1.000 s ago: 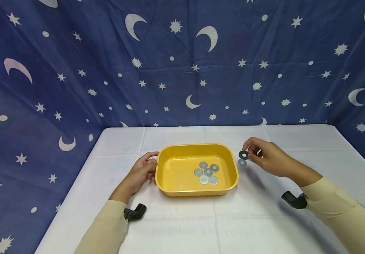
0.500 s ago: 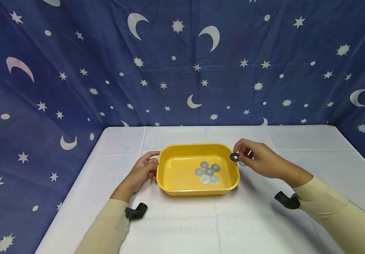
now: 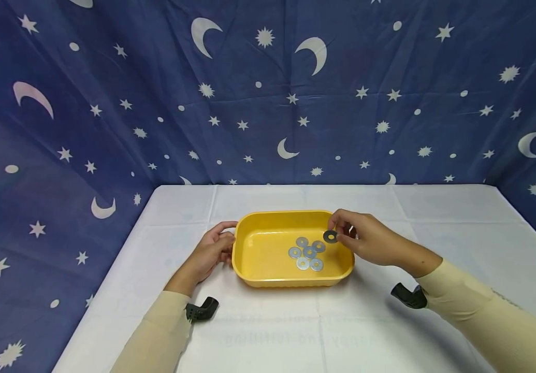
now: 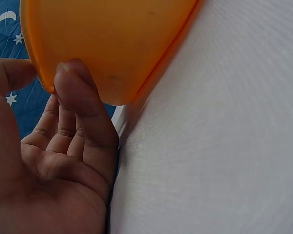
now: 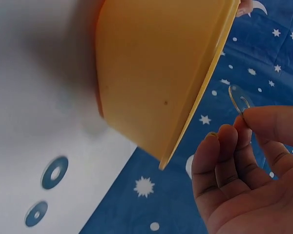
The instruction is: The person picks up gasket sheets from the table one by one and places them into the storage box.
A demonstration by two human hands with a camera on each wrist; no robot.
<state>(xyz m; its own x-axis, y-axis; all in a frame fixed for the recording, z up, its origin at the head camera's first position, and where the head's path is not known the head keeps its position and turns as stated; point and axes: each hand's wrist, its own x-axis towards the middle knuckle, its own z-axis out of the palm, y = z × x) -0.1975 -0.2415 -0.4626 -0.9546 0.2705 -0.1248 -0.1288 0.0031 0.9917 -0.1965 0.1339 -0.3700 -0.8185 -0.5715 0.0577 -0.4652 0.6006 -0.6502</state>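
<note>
My right hand (image 3: 365,238) pinches one flat washer (image 3: 330,237) between thumb and fingertip, over the right end of a yellow plastic tray (image 3: 258,283). The right wrist view shows that washer (image 5: 238,97) tilted, seen nearly edge-on, above the tray's rim (image 5: 200,97). Several grey washers (image 3: 309,252) lie flat on the tray's floor, right of its middle, some overlapping. My left hand (image 3: 209,254) holds the tray's left end. In the left wrist view its fingers (image 4: 78,92) bear on the tray's rim and outer wall (image 4: 112,44).
Two more washers lie on the white tabletop right of the tray, a larger one (image 5: 54,172) and a smaller-looking one (image 5: 36,214); my right hand hides them in the head view. A blue curtain (image 3: 249,103) with moons and stars stands behind the table (image 3: 268,331).
My right hand has carried its washer leftward from beside the tray, across the right rim, to over the tray's inside. My left hand stays at the tray's left end.
</note>
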